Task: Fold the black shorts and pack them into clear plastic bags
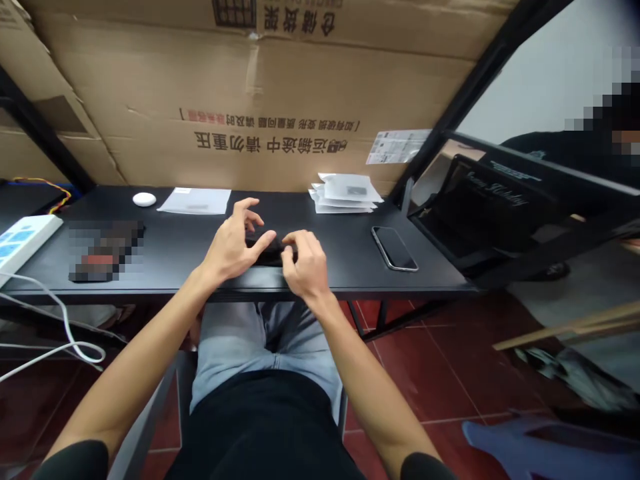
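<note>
A small black object (270, 255) lies on the black tabletop near its front edge, between my two hands. It is dark on dark, so I cannot make out its kind. My left hand (234, 243) hovers over its left end, open, with thumb and fingers spread apart. At the right end, my right hand (306, 263) has its fingers curled and thumb drawn in, closed on the edge of the black object. Part of the object is hidden behind the fingers.
Behind stands a cardboard sheet (280, 87). On the table are a white packet (195, 201), a stack of white packets (347, 193), a phone (394, 249), a white oval case (145, 199), a blurred-out item (107, 252) and a power strip (25, 243). A person is at far right.
</note>
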Action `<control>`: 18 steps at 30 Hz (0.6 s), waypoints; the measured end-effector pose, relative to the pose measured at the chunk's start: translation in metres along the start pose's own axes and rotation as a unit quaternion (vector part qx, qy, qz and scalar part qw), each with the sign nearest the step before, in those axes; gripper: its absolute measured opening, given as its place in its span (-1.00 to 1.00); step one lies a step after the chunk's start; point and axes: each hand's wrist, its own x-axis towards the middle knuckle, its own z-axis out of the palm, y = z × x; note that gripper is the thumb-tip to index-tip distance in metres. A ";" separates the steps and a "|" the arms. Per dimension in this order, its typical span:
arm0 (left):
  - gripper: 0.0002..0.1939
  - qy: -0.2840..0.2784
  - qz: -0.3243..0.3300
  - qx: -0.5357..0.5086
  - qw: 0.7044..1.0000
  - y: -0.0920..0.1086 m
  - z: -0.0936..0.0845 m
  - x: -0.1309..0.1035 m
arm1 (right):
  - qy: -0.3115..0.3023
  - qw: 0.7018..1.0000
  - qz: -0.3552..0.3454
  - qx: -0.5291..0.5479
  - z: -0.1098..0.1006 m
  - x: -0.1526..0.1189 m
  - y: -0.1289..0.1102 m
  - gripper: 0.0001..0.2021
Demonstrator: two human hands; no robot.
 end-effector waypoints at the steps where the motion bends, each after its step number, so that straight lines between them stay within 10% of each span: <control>1: -0.36 0.014 -0.007 -0.011 1.000 -0.006 -0.002 -0.004 | 0.021 1.000 0.004 0.011 -0.008 0.000 0.006 -0.70; 8: -0.44 -0.084 -0.230 0.166 0.955 -0.049 -0.035 -0.026 | -0.091 0.986 -0.135 0.032 0.001 -0.009 0.007 -0.58; 12: -0.52 -0.130 -0.222 0.094 0.962 -0.047 -0.031 -0.027 | -0.136 0.982 -0.133 -0.005 0.017 -0.018 0.003 -0.64; 18: -0.66 -0.018 -0.177 0.110 0.978 -0.018 -0.018 -0.014 | -0.190 0.966 -0.174 0.029 0.019 -0.023 -0.005 -0.50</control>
